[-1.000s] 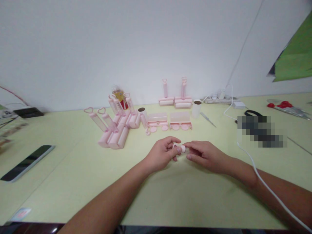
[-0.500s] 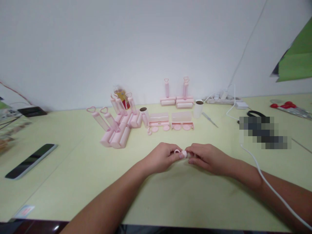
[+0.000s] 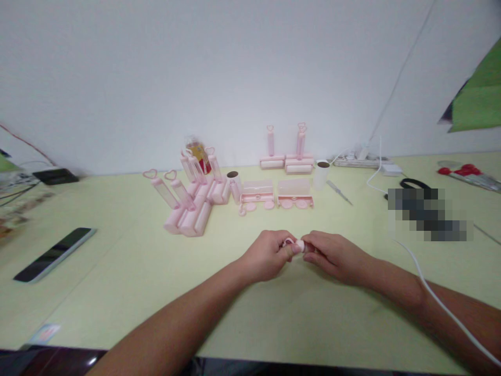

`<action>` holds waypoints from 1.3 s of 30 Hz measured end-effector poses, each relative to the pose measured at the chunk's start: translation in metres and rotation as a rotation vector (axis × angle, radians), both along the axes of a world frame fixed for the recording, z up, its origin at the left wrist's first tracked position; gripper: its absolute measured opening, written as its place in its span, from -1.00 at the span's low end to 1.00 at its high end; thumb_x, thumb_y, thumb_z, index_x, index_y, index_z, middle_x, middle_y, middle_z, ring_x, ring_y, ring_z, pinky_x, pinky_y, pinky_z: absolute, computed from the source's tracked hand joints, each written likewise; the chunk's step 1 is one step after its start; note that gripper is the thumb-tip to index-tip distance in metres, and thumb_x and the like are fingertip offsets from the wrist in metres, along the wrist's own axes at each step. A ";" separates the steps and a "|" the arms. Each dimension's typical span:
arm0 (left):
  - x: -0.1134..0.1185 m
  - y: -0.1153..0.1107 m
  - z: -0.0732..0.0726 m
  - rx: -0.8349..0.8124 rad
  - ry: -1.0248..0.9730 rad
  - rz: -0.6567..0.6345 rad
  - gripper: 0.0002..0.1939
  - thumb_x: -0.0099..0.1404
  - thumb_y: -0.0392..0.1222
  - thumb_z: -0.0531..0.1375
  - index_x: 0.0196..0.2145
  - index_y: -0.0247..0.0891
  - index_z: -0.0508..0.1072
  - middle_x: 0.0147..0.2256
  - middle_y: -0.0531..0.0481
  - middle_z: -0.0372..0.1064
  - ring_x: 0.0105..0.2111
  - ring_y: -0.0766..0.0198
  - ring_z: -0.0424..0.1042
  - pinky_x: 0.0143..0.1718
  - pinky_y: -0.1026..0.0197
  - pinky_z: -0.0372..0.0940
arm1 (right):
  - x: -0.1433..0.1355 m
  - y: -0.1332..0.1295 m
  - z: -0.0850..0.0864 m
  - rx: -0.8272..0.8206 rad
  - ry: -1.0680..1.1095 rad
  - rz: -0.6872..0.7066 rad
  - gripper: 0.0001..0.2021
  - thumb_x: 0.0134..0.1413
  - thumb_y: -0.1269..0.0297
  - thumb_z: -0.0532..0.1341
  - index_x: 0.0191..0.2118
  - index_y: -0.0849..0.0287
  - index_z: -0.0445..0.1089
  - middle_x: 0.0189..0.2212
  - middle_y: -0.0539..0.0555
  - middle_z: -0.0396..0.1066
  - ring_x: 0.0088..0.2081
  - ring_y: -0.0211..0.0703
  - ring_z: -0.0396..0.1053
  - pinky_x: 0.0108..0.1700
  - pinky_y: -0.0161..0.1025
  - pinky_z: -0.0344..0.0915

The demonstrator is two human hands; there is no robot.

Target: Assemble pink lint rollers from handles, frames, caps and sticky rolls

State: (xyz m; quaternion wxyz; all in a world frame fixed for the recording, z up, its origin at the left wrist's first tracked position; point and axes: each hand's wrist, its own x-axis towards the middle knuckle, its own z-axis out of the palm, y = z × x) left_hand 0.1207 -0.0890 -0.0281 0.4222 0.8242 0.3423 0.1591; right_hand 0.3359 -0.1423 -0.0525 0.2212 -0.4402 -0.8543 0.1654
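Two-hand pinch on a small looped pink piece (image 3: 300, 244), held between the fingertips, above the near tabletop (image 3: 250, 324).
Left hand (image 3: 268, 256) pinches the loop end, thumb nearest the viewer; right hand (image 3: 334, 253) closes thumb and fingers on the opposite end, its own fingers hiding what lies inside that grip. Reads as a close two-handed adjustment: best to grip the solid body, not the thin loop, keep both ends in one line, and press evenly rather than bend. Wrists low is sound; a slipped piece would fall just under the hands. Open pink cases (image 3: 295, 202) lie just beyond the fingertips, so work short of them. White cable (image 3: 425, 279) crosses over the right forearm; mind snagging.
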 end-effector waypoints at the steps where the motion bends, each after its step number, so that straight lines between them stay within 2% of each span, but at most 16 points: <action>1: 0.000 -0.001 0.000 0.005 -0.006 0.007 -0.65 0.33 0.04 0.12 -0.30 -0.32 0.51 -0.51 0.07 0.36 -0.50 0.37 0.26 -0.43 0.35 0.14 | 0.000 -0.001 0.001 0.007 -0.003 -0.004 -0.83 0.30 0.18 0.09 -0.26 0.17 0.27 -0.39 0.06 0.32 -0.39 -0.19 0.25 -0.32 -0.26 0.16; 7: 0.001 -0.006 0.005 0.070 0.060 -0.012 -0.69 0.35 -0.02 0.11 -0.29 -0.31 0.52 -0.47 0.03 0.41 -0.49 0.36 0.28 -0.41 0.33 0.15 | 0.000 -0.004 0.009 -0.023 -0.056 0.011 -0.82 0.31 0.18 0.08 -0.21 0.19 0.30 -0.34 0.10 0.38 -0.37 -0.18 0.29 -0.29 -0.25 0.19; 13: 0.002 -0.005 0.003 0.147 0.133 -0.067 -0.71 0.36 -0.04 0.09 -0.29 -0.30 0.50 -0.44 -0.01 0.45 -0.46 0.31 0.34 -0.40 0.31 0.14 | -0.002 -0.004 0.003 -0.065 -0.095 -0.018 -0.81 0.30 0.18 0.09 -0.22 0.19 0.32 -0.34 0.11 0.39 -0.33 -0.14 0.33 -0.28 -0.23 0.20; 19: 0.005 0.001 -0.003 0.164 0.081 -0.005 -0.70 0.36 -0.02 0.09 -0.23 -0.27 0.50 -0.41 -0.01 0.47 -0.43 0.28 0.37 -0.38 0.29 0.18 | 0.002 0.007 0.002 -0.004 -0.079 -0.025 -0.73 0.32 0.11 0.05 -0.24 0.21 0.33 -0.35 0.11 0.39 -0.37 -0.18 0.30 -0.30 -0.25 0.19; 27: 0.009 0.010 -0.016 0.362 0.205 -0.007 -0.67 0.36 0.02 0.08 -0.22 -0.20 0.56 -0.29 -0.08 0.46 -0.30 0.18 0.42 -0.27 0.21 0.23 | 0.013 0.024 0.002 -0.039 -0.141 -0.121 -0.70 0.18 0.05 0.19 -0.14 0.17 0.44 -0.32 0.12 0.46 -0.30 -0.08 0.39 -0.28 -0.21 0.24; 31: 0.004 0.013 -0.019 0.416 0.259 -0.003 -0.71 0.35 -0.03 0.09 -0.25 -0.19 0.56 -0.30 -0.08 0.44 -0.30 0.18 0.42 -0.25 0.20 0.24 | 0.024 0.032 -0.003 0.036 0.006 -0.240 -0.65 0.17 0.03 0.18 -0.08 0.17 0.45 -0.21 0.17 0.49 -0.24 -0.06 0.41 -0.21 -0.17 0.30; 33: 0.002 0.014 -0.019 0.419 0.263 -0.001 -0.72 0.35 -0.04 0.09 -0.25 -0.19 0.56 -0.30 -0.08 0.43 -0.31 0.19 0.42 -0.25 0.20 0.25 | 0.033 0.041 -0.004 0.051 0.110 -0.348 -0.64 0.18 0.04 0.16 -0.04 0.16 0.44 -0.21 0.14 0.50 -0.31 -0.12 0.41 -0.26 -0.19 0.31; 36: 0.001 0.015 -0.018 0.413 0.260 0.007 -0.72 0.34 -0.04 0.10 -0.24 -0.19 0.56 -0.29 -0.08 0.43 -0.31 0.20 0.42 -0.25 0.21 0.26 | 0.048 0.064 -0.004 0.051 0.215 -0.530 -0.64 0.19 0.05 0.14 0.00 0.13 0.40 -0.31 0.06 0.51 -0.42 -0.18 0.39 -0.34 -0.23 0.29; 39: 0.002 0.015 -0.018 0.413 0.264 0.023 -0.73 0.33 -0.04 0.11 -0.22 -0.18 0.56 -0.29 -0.08 0.43 -0.31 0.20 0.41 -0.25 0.21 0.27 | 0.065 0.095 0.001 0.139 0.181 -0.638 -0.57 0.17 0.12 0.15 0.12 0.14 0.31 -0.34 0.05 0.52 -0.39 -0.13 0.41 -0.32 -0.23 0.25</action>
